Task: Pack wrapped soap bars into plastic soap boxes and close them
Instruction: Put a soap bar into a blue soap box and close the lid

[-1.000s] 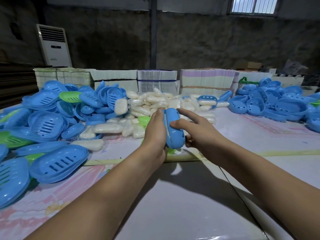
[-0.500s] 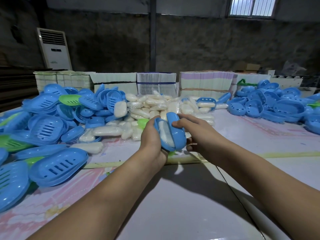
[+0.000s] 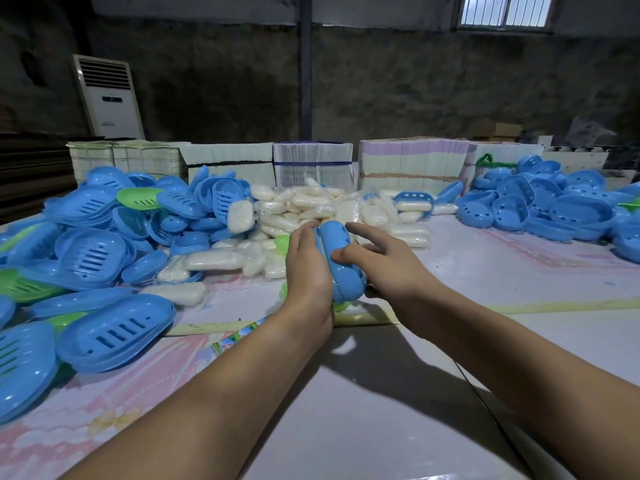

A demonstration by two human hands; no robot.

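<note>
Your left hand (image 3: 306, 268) fingers were curled round the blue oval plastic soap box (image 3: 341, 261), your right hand (image 3: 377, 263) thumb pressed its right shell. The box stood between both palms, long axis pointing away from you, above the counter (image 3: 346, 410).

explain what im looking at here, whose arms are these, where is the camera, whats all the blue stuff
There is no machine here. The arms belong to a person, and the camera sits on that person's head, looking forward and down, so you see the table as they do.

The left hand and right hand together hold one blue soap box on edge, its two halves nearly closed together.

On the table lie heaps of blue box halves on the left, with a few green ones, and more blue ones on the far right. In the middle is a pile of white wrapped soap bars. Behind these stand bundles of flat cartons.
</note>
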